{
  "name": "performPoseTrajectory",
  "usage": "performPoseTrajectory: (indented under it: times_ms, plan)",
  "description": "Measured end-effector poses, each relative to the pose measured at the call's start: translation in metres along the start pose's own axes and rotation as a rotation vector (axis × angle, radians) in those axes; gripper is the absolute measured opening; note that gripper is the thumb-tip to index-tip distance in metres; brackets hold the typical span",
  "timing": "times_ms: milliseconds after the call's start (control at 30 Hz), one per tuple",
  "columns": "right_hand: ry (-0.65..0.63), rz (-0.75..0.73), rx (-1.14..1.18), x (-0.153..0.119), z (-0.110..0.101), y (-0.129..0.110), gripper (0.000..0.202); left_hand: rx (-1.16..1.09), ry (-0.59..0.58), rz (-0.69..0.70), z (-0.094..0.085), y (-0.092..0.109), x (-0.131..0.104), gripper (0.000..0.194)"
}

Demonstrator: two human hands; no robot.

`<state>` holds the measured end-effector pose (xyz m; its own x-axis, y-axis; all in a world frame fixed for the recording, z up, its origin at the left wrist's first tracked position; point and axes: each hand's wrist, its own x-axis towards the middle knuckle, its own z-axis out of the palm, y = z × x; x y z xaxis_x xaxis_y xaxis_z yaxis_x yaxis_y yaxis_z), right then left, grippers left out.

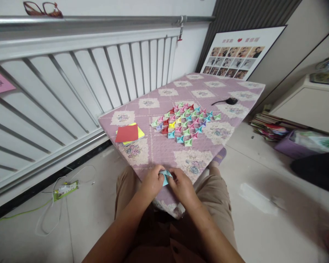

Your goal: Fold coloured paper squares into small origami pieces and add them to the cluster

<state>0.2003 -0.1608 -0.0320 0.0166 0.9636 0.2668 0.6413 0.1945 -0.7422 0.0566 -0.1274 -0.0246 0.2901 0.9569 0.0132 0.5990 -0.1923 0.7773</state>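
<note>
1. Viewing from the head camera: a light-blue paper piece (165, 179) sits between both hands over the near end of the table, just in front of the person's lap.
2. Orientation: the visible part of the paper runs toward the person. A folded flap slants across its upper part toward the right hand. Fingers cover both sides, so the full long axis cannot be told.
3. Left hand (154, 179): thumb and curled fingers pinch the paper's left side.
4. Right hand (181, 183): thumb and index finger pinch the right side. The two hands stand close, with the paper between them.
5. Material: thin, matte, with crisp creases and straight edges.
6. Beyond the hands, a cluster of small folded paper pieces (189, 118) stands in slanting rows; each has pointed tips. Colours: green, pink, red, yellow, blue, lilac.
7. Left of the cluster, a flat red sheet (127, 133) overlaps a yellow sheet (140, 132); both smooth, straight-edged.
8. Tablecloth (164, 156): mauve, textured, with pale floral patches.
9. Far right on the cloth: a rounded black object (231, 101) with a thin cord.
10. Beside the table: a white ribbed radiator (115, 76).
</note>
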Motion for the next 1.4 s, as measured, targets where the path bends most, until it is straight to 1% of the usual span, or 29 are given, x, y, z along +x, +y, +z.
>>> performPoseTrajectory:
  times_ms: [67, 133, 200, 333, 433, 600, 733, 867, 967, 1100, 1167, 1200, 1233, 1300, 1367, 1400]
  plan:
    - [0.005, -0.120, -0.023, 0.000, -0.002, 0.002, 0.019, -0.082, -0.023, -0.015, -0.001, -0.001, 0.000, 0.031]
    - [0.013, -0.202, -0.055, -0.001, -0.002, 0.004, 0.022, -0.163, -0.044, -0.040, -0.002, -0.001, 0.000, 0.033]
    - [0.007, -0.259, -0.110, -0.001, -0.003, 0.005, 0.026, -0.272, -0.081, -0.103, -0.003, 0.000, -0.002, 0.034]
    - [-0.032, -0.354, -0.230, -0.004, -0.005, 0.006, 0.028, -0.501, -0.161, -0.271, -0.005, 0.002, -0.004, 0.037]
    - [-0.031, -0.411, -0.259, -0.005, -0.006, 0.008, 0.029, -0.591, -0.169, -0.309, -0.007, 0.002, -0.006, 0.039]
    - [-0.009, -0.453, -0.231, -0.008, -0.008, 0.010, 0.032, -0.701, -0.167, -0.343, -0.011, 0.003, -0.009, 0.035]
    - [-0.024, -0.466, -0.180, -0.010, -0.012, 0.008, 0.031, -0.754, -0.155, -0.367, -0.015, 0.004, -0.012, 0.032]
    - [-0.038, -0.509, -0.148, -0.013, -0.014, 0.006, 0.035, -0.831, -0.150, -0.372, -0.016, 0.005, -0.012, 0.031]
    - [-0.017, -0.521, -0.170, -0.015, -0.011, 0.009, 0.037, -0.860, -0.156, -0.381, -0.015, 0.004, -0.012, 0.033]
    - [0.045, -0.490, -0.241, -0.016, -0.003, 0.017, 0.032, -0.839, -0.182, -0.398, -0.011, -0.001, -0.013, 0.037]
    - [0.055, -0.477, -0.267, -0.015, 0.000, 0.022, 0.029, -0.771, -0.216, -0.364, -0.007, -0.006, -0.014, 0.042]
    - [0.054, -0.472, -0.278, -0.015, 0.001, 0.024, 0.028, -0.715, -0.228, -0.322, -0.005, -0.009, -0.014, 0.044]
    - [0.049, -0.467, -0.290, -0.015, 0.001, 0.026, 0.027, -0.646, -0.227, -0.262, -0.003, -0.012, -0.014, 0.045]
    - [0.035, -0.461, -0.311, -0.014, 0.002, 0.029, 0.027, -0.460, -0.185, -0.100, 0.002, -0.018, -0.012, 0.047]
    - [0.020, -0.458, -0.331, -0.013, 0.002, 0.032, 0.027, -0.228, -0.122, 0.063, 0.005, -0.023, -0.010, 0.050]
    - [0.012, -0.456, -0.338, -0.012, 0.002, 0.034, 0.027, -0.104, -0.102, 0.121, 0.007, -0.025, -0.009, 0.051]
